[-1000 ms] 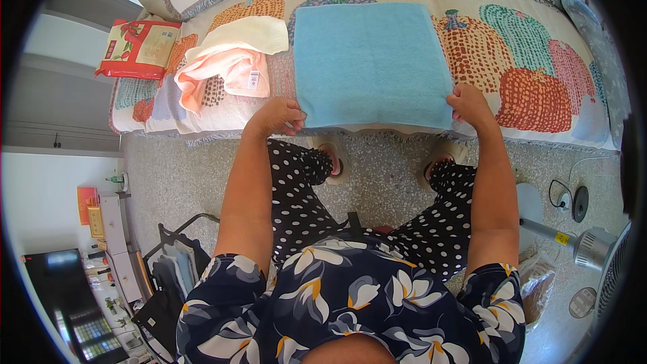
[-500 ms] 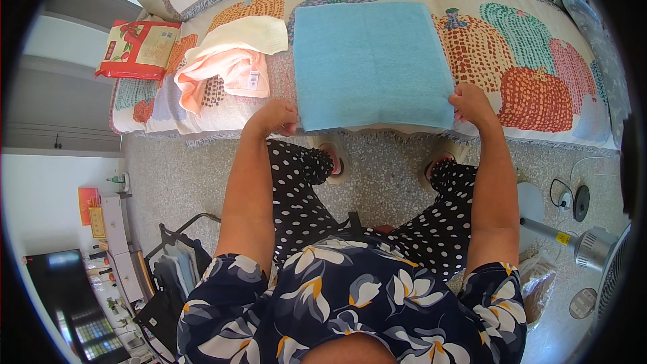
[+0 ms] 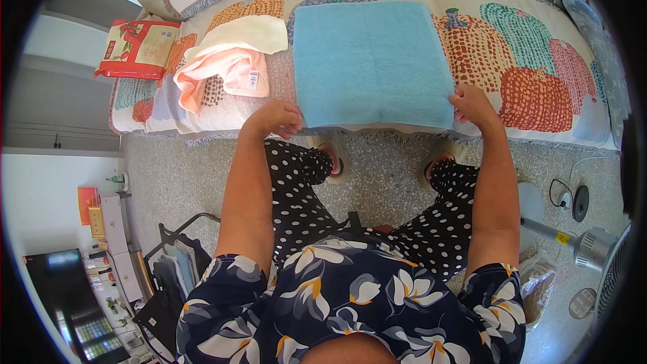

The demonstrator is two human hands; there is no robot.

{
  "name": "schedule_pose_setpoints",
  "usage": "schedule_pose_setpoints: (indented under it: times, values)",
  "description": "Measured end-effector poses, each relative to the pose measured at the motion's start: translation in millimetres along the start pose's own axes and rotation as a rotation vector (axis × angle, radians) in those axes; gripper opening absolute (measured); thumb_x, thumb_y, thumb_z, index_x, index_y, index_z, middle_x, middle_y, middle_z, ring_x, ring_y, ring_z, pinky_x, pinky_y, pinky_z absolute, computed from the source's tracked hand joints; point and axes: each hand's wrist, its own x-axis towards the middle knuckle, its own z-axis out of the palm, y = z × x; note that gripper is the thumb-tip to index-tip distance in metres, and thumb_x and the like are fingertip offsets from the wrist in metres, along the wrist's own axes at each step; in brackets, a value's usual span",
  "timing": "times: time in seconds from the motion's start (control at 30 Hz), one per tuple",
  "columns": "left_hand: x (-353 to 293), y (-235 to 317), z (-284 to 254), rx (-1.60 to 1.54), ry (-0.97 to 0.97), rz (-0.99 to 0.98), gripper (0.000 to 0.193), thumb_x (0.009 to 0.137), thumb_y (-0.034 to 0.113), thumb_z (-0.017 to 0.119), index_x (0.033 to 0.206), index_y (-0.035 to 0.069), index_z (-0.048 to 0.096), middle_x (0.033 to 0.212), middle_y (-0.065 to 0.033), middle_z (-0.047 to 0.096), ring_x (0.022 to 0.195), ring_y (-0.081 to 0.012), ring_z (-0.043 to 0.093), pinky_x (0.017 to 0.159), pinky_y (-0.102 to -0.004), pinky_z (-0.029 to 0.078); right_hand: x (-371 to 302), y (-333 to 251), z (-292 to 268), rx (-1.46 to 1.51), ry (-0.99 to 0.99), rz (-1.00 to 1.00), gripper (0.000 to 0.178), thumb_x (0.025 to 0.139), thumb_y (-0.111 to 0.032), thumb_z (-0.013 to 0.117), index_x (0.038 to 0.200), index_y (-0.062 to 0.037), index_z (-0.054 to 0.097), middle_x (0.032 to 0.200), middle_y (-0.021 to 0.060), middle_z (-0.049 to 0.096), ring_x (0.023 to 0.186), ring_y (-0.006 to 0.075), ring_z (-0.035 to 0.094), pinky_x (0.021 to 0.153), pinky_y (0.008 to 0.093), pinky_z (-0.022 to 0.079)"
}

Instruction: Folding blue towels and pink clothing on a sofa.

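Note:
A light blue towel is spread out as a flat, nearly square sheet on a patterned sofa cover. At its near left corner is my left hand, fingers closed on the towel's edge. My right hand pinches the near right corner of the same towel between thumb and fingers. To the left lie two crumpled cloths: a peach towel with a white label, and a cream towel partly under and behind it.
A red and cream package lies at the sofa's far left end. Below the sofa's fringed edge is a speckled floor. A standing fan is at the right, and a black-framed rack with cloths stands at the left.
The near left corner of the blue towel and my left hand's fingers have shifted slightly. My right hand stays almost still.

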Motion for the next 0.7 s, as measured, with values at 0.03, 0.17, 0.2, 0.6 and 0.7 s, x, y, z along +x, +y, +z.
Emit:
schedule_pose_setpoints:
  times: [0.03,0.17,0.2,0.6,0.7]
  values:
    - [1,0,1,0.0,0.002,0.0,0.021,0.071,0.02,0.064,0.079,0.001,0.065,0.07,-0.0064,0.062,0.061,-0.0137,0.059,0.051,-0.0253,0.051,0,0,0,0.003,-0.006,0.0,0.014,0.075,-0.013,0.05,0.068,-0.0012,0.05,0.058,0.0069,0.055,0.048,0.0144,0.057,0.042,0.0267,0.046]
    - [7,-2,7,0.08,0.038,-0.06,0.021,0.071,0.019,0.065,0.08,-0.001,0.065,0.071,-0.0074,0.064,0.062,-0.015,0.061,0.052,-0.0267,0.052,1,2,0,0.001,-0.01,-0.004,0.014,0.075,-0.013,0.05,0.068,-0.0011,0.05,0.059,0.0072,0.056,0.048,0.0145,0.057,0.042,0.0265,0.046]
    - [9,-1,7,0.11,0.036,-0.078,0.021,0.072,0.018,0.065,0.08,-0.001,0.065,0.073,-0.0086,0.065,0.063,-0.0161,0.062,0.053,-0.0279,0.052,1,3,0,0.001,-0.019,-0.01,0.013,0.076,-0.013,0.051,0.072,-0.001,0.05,0.059,0.0069,0.055,0.048,0.014,0.057,0.041,0.0255,0.045]
    - [4,-6,-1,-0.246,-0.026,0.005,0.014,0.073,0.016,0.064,0.076,0.003,0.061,0.066,-0.0053,0.059,0.055,-0.0147,0.057,0.05,-0.0272,0.051,2,2,-1,0.006,-0.016,-0.025,0.014,0.075,-0.012,0.05,0.067,-0.0001,0.05,0.059,0.0084,0.056,0.049,0.0154,0.057,0.043,0.0276,0.046]
    - [4,-5,0,-0.187,-0.012,0.004,0.015,0.072,0.017,0.065,0.074,0.003,0.06,0.063,-0.0052,0.058,0.054,-0.0153,0.057,0.05,-0.0281,0.052,1,1,-1,0.002,-0.02,-0.032,0.014,0.074,-0.012,0.05,0.067,0.0001,0.051,0.058,0.0084,0.056,0.049,0.0154,0.057,0.043,0.0276,0.047]
